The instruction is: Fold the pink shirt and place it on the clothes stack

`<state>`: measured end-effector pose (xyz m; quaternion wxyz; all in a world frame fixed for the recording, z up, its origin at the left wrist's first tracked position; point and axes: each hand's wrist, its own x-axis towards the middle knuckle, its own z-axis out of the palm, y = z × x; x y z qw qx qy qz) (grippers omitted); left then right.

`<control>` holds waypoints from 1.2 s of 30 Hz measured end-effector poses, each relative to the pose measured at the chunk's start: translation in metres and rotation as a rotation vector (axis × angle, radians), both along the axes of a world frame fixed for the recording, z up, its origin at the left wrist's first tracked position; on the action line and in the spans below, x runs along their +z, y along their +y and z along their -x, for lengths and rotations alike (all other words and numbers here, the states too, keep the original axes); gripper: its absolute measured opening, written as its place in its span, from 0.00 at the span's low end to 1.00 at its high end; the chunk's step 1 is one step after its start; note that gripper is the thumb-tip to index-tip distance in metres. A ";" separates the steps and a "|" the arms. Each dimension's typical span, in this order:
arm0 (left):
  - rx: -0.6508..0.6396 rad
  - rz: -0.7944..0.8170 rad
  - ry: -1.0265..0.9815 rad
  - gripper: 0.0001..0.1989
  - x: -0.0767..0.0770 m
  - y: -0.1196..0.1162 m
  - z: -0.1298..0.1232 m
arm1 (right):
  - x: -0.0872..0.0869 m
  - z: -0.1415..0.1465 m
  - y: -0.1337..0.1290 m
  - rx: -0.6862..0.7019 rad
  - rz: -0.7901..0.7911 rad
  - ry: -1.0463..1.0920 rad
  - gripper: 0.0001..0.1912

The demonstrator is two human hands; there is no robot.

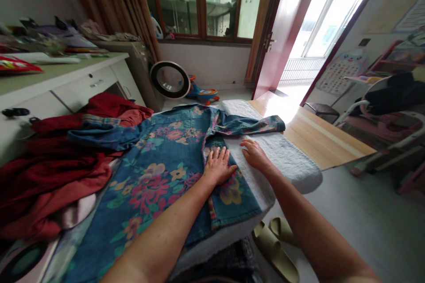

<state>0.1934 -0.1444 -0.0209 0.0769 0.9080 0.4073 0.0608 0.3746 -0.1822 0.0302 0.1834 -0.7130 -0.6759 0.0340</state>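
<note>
A blue denim garment [179, 159] with pink and yellow flowers lies spread over a white cloth [282, 159] on a table. Its right-hand front panel is folded inward, and one sleeve stretches right across the cloth. The other sleeve reaches left onto red fabric. My left hand [218, 167] rests flat on the folded panel, fingers spread. Just right of the panel, my right hand [255, 154] is over the white cloth below the sleeve, its fingers a little bent and apart, holding nothing.
Red clothes [66, 159] are heaped at the left, below a cluttered counter [99, 64]. A wooden board [315, 137] extends at the right. Green slippers [277, 250] lie on the floor. An open washer door [170, 79] and a pink chair [385, 115] stand farther back.
</note>
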 end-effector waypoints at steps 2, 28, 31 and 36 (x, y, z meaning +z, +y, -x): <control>-0.001 -0.002 -0.004 0.38 -0.001 -0.001 0.001 | 0.001 -0.007 0.023 -0.058 0.029 -0.045 0.18; 0.064 -0.036 -0.040 0.27 -0.011 0.122 0.006 | 0.019 -0.025 0.096 -0.367 0.115 -0.206 0.19; 0.073 -0.010 -0.065 0.27 -0.008 0.121 0.007 | 0.034 -0.015 0.113 -0.412 0.061 -0.185 0.19; 0.091 0.041 -0.161 0.28 -0.004 0.120 0.011 | 0.053 0.017 0.146 -0.410 -0.094 -0.075 0.18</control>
